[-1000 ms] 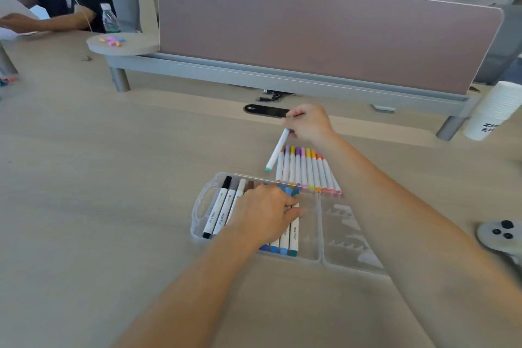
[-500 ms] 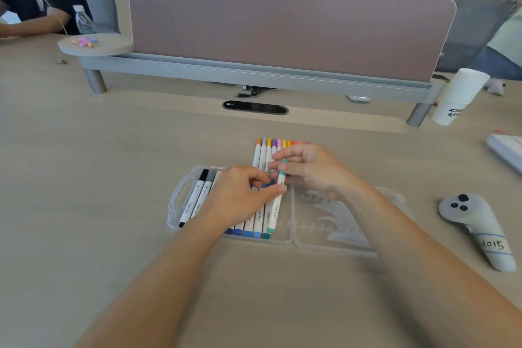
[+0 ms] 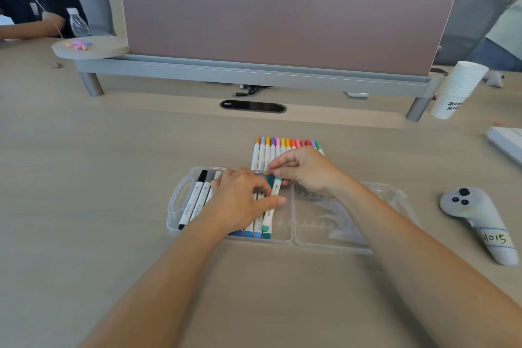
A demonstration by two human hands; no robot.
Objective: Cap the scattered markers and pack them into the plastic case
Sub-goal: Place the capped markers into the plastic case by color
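Note:
A clear plastic case (image 3: pixel 285 223) lies open on the table, its lid (image 3: pixel 347 223) folded out to the right. Several capped markers lie side by side in the left half. My right hand (image 3: pixel 308 169) pinches the top end of a teal-capped marker (image 3: pixel 271 206) that lies at the right of that row. My left hand (image 3: pixel 243 200) rests on the packed markers, fingers curled over them and thumb against the teal one. A row of capped markers (image 3: pixel 271 150) in orange, purple, yellow, pink and green lies on the table just behind the case.
A grey controller (image 3: pixel 477 220) labelled H015 lies at the right. A stack of white paper cups (image 3: pixel 457 87) stands by the pink divider (image 3: pixel 282 20). A white box (image 3: pixel 508 141) sits at the right edge. People sit behind and to the left.
My right hand carried the teal marker from behind the loose row down into the case. It now lies in the row, and my left hand's thumb has moved against it.

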